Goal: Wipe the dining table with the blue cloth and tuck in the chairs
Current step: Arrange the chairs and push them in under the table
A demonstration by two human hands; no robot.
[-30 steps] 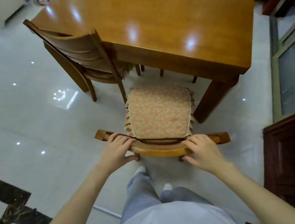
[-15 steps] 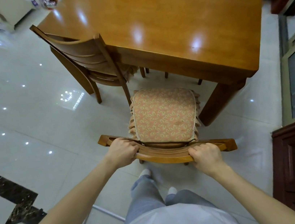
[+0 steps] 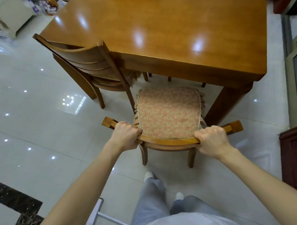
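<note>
Tucking in a chair now?

Yes, the chair step. Pushing the brown wooden chair with the pink leafy seat pad toward the big shiny orange-brown wooden dining table.

Holding where?

On the curved top rail of the chair back, at the near edge. Left hand curled tight round the left end, right hand curled tight round the right end. Nothing else in either hand.

In yet?

Not yet. Only the far edge of the seat pad close to the near table edge, most of the seat out in the open. Placed by the right corner, just left of the thick brown table leg.

And the blue cloth?

Nowhere to be seen. No telling about the wiping, then. Just shine on the tabletop and a tiny dark speck near the right side.

Next?

Probably a straight push toward the far side, both hands even. Watch the table leg on the right and the other brown slatted wooden chair on the left, pushed in close to the table. Go slow on the smooth white floor tiles, to stop any skid or bump.
</note>
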